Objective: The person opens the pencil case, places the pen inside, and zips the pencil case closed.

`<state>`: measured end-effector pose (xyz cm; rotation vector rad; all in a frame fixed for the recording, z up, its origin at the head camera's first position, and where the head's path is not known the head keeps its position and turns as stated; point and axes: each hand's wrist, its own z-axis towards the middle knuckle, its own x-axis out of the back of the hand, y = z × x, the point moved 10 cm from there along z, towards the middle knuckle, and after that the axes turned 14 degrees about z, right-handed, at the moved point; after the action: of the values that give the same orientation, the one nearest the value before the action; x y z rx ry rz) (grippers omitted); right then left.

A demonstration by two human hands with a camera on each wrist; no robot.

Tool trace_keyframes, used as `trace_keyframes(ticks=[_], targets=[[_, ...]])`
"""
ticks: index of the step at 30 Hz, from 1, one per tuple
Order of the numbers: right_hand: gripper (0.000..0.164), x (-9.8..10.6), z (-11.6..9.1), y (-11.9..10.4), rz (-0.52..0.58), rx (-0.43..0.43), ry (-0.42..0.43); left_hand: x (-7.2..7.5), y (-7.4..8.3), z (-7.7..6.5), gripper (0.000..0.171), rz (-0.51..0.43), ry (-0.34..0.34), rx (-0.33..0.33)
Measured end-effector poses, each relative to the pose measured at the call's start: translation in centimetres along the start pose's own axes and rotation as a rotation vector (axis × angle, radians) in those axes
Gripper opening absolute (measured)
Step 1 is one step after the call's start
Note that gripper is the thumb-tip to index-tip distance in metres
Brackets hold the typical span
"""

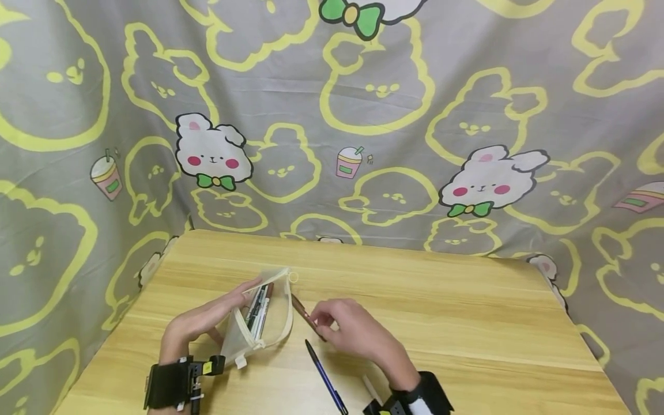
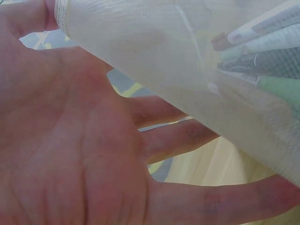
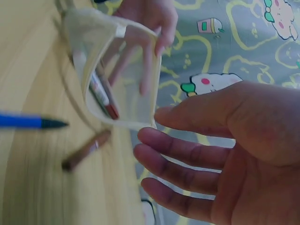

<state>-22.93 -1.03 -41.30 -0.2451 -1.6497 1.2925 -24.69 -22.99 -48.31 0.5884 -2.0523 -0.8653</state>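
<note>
A translucent mesh zip pouch [image 1: 280, 314] stands tilted on the table with its mouth spread, and several pens [image 1: 257, 314] lie inside it. My left hand [image 1: 210, 314] holds the pouch from its left side, long fingers extended along the mesh and the rim held near the thumb. On the table beside the pouch's right edge lies a brown pen [image 1: 299, 305]. My right hand [image 1: 358, 331] is just over that pen, fingers bent; in the right wrist view its thumb and fingertips are apart with nothing between them. A blue pen [image 1: 325, 377] with a black tip lies nearer me.
The wooden tabletop [image 1: 467, 323] extends to both sides. Patterned grey cloth [image 1: 389, 190] hangs behind the table and along its sides. Close to my right wrist is a pale stick-like thing [image 1: 370, 386], partly hidden by the wrist device.
</note>
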Motion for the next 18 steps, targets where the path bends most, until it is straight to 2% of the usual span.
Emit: trace_keyframes(ticks=[5, 8, 10, 15, 18], targets=[[0.017, 0.8, -2.0, 1.0, -0.008, -0.017, -0.067, 0.3, 0.0, -0.2, 0.066, 0.011, 0.001, -0.012], [0.018, 1.2, -3.3, 1.7, -0.057, -0.042, -0.083, 0.3, 0.1, -0.2, 0.066, 0.018, -0.002, -0.011], [0.02, 1.4, -4.2, 1.9, -0.107, -0.043, -0.087, 0.3, 0.0, -0.1, 0.066, -0.01, 0.001, 0.013], [0.023, 1.8, -6.2, 1.8, -0.182, 0.01, -0.086, 0.4, -0.2, -0.1, 0.065, -0.027, 0.008, 0.03], [0.026, 2.0, -7.5, 2.0, -0.207, 0.022, -0.092, 0.3, 0.1, -0.3, 0.065, 0.011, -0.006, -0.007]])
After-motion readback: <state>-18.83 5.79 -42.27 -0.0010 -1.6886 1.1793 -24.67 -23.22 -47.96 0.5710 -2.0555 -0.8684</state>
